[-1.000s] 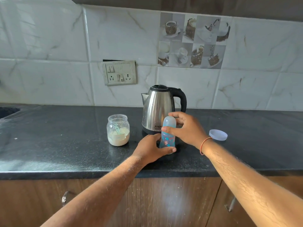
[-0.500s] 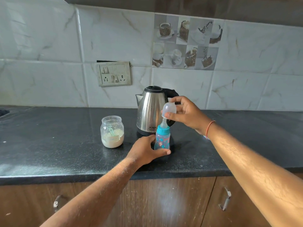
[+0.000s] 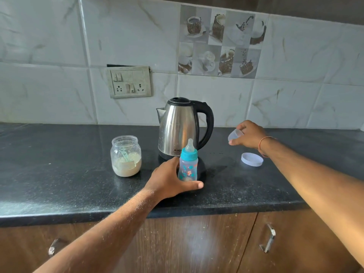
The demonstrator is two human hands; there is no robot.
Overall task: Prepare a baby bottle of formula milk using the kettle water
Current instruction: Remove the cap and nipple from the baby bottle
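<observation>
Head view: the small blue-collared plastic baby bottle [image 3: 188, 168] is steadied upright on the black stone worktop [image 3: 59, 174] by the left hand [image 3: 167, 179], grip curled round it, while the clear domed cap [image 3: 234, 135] is pinched aside in the right hand [image 3: 249, 135], baring the teat.

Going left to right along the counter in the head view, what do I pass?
Open powder jar → left hand gripping the baby bottle, kettle right behind it → clear bottle cap in right hand → white jar lid.

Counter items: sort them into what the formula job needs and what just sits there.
Needed: bottle held by left hand, clear cap in right hand, kettle, powder jar, jar lid.
Idle: switchboard, drawer handles.
</observation>
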